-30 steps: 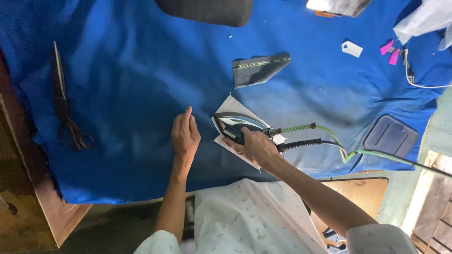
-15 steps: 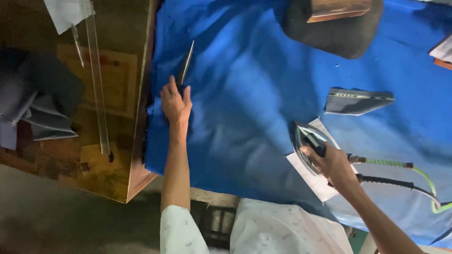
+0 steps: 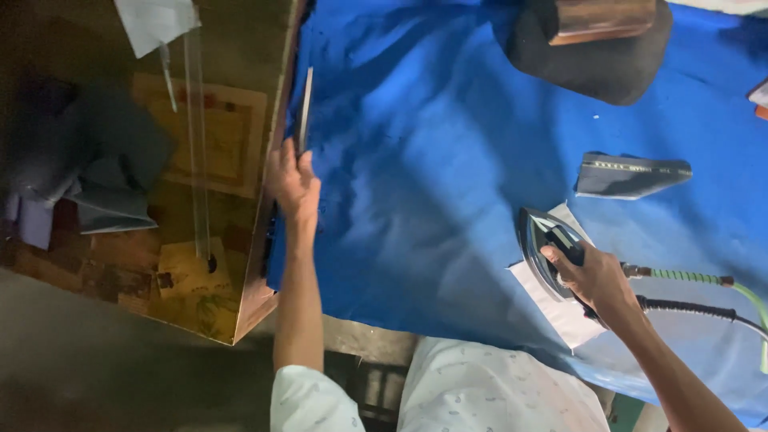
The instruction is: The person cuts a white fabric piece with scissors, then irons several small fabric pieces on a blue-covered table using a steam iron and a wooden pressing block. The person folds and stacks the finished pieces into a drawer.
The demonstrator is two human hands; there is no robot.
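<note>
Blue cloth (image 3: 448, 184) covers the worktable, rumpled into soft folds, and both hands rest at opposite sides of it. The left hand (image 3: 293, 180) lies at the cloth's left edge with its fingers curled around the lower end of a pair of long dark scissors (image 3: 305, 108), whose blades point away from the person along the table edge. The right hand (image 3: 596, 276) is closed over the handle of a steam iron (image 3: 544, 248), which stands tilted on a white sheet of paper (image 3: 560, 308) near the front edge of the cloth. A green hose (image 3: 696, 278) and a black cord (image 3: 688, 306) run off to the right from the iron. Beyond the iron lies a small dark fabric piece (image 3: 628, 176), well apart from a black pad (image 3: 592, 60) at the far edge. Left of the table stands a wooden box (image 3: 240, 152) holding grey cloth scraps (image 3: 104, 176).
</note>
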